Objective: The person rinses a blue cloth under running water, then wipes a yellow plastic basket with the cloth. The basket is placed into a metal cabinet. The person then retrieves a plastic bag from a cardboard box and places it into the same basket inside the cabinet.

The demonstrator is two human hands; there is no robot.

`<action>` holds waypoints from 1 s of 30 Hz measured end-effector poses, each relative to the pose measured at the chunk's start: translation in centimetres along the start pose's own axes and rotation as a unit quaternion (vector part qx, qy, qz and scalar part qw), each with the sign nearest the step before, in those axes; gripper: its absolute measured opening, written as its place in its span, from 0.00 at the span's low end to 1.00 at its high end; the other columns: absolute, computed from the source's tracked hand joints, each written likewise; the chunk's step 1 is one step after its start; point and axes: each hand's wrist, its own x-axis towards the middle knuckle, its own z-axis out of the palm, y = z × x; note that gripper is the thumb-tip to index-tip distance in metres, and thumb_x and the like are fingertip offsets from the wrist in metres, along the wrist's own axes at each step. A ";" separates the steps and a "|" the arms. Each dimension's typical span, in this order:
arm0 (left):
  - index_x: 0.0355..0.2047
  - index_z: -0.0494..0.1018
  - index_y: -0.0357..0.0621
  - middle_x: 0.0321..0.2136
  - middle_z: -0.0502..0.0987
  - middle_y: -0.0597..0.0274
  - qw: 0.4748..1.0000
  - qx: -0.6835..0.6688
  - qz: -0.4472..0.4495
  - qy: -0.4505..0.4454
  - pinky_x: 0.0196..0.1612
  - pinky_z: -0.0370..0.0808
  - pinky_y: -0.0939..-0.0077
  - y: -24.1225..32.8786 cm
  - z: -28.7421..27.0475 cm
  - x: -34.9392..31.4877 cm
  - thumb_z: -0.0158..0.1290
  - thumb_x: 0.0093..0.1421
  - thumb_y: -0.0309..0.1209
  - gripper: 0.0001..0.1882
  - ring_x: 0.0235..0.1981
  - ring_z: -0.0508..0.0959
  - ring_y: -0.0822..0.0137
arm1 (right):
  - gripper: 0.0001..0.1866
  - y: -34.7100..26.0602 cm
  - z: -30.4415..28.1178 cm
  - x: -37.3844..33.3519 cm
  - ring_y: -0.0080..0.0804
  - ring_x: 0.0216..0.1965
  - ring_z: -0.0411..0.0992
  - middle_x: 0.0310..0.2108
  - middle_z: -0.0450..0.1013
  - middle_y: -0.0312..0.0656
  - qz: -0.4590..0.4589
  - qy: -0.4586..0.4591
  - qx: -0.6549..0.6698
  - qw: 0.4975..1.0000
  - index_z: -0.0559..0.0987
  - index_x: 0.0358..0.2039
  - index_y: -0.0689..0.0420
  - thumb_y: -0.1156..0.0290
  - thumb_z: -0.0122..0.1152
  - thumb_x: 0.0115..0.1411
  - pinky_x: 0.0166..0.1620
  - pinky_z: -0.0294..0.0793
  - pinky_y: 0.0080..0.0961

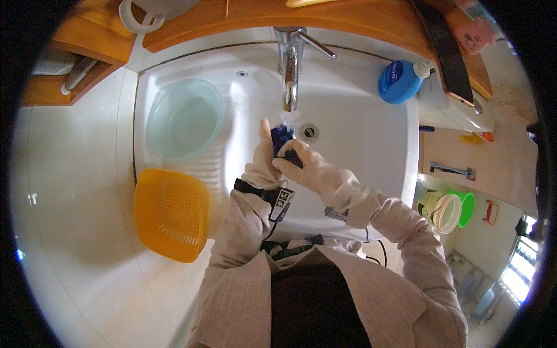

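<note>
A small, bunched-up dark blue cloth (281, 137) is held under the stream from the chrome faucet (290, 81). Water runs down onto it. My left hand (264, 156) holds the cloth from its left side, with one finger pointing up towards the faucet. From the right, my right hand (310, 168) grips the cloth's lower end, its fingers curled round it. Both hands look covered by thin pale gloves. Folds hide the cloth's full shape, so its exact kind does not show. Just right of the cloth lies the sink drain (309, 133).
The white sink (360, 156) surrounds my hands. On its left stand a pale green basin (184, 119) holding water and a yellow perforated basket (172, 216). A blue pump bottle (400, 82) sits at the right rim. A wooden shelf (360, 23) runs along the back.
</note>
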 end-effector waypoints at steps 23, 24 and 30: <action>0.41 0.74 0.42 0.30 0.78 0.63 0.989 0.046 0.083 0.115 0.38 0.78 0.66 -0.7 2.4 -0.8 0.51 0.66 0.52 0.23 0.32 0.79 0.65 | 0.18 0.9 0.4 1.7 0.47 0.37 0.76 0.37 0.76 0.53 -0.014 0.025 0.023 0.999 0.74 0.43 0.58 0.55 0.57 0.66 0.42 0.76 0.39; 0.45 0.72 0.41 0.31 0.78 0.61 0.935 0.288 0.143 0.150 0.39 0.78 0.65 -0.7 2.2 -0.6 0.50 0.66 0.48 0.21 0.33 0.79 0.63 | 0.19 1.1 0.4 3.0 0.47 0.37 0.76 0.37 0.76 0.53 -0.026 0.042 0.002 0.999 0.74 0.44 0.58 0.54 0.56 0.66 0.42 0.76 0.39; 0.53 0.71 0.48 0.39 0.78 0.66 0.838 0.425 0.179 0.291 0.39 0.75 0.76 0.0 2.3 -1.1 0.53 0.67 0.41 0.18 0.39 0.77 0.72 | 0.16 4.5 -3.1 8.9 0.29 0.38 0.71 0.35 0.74 0.38 0.056 0.122 0.125 0.983 0.74 0.47 0.59 0.60 0.58 0.67 0.44 0.73 0.28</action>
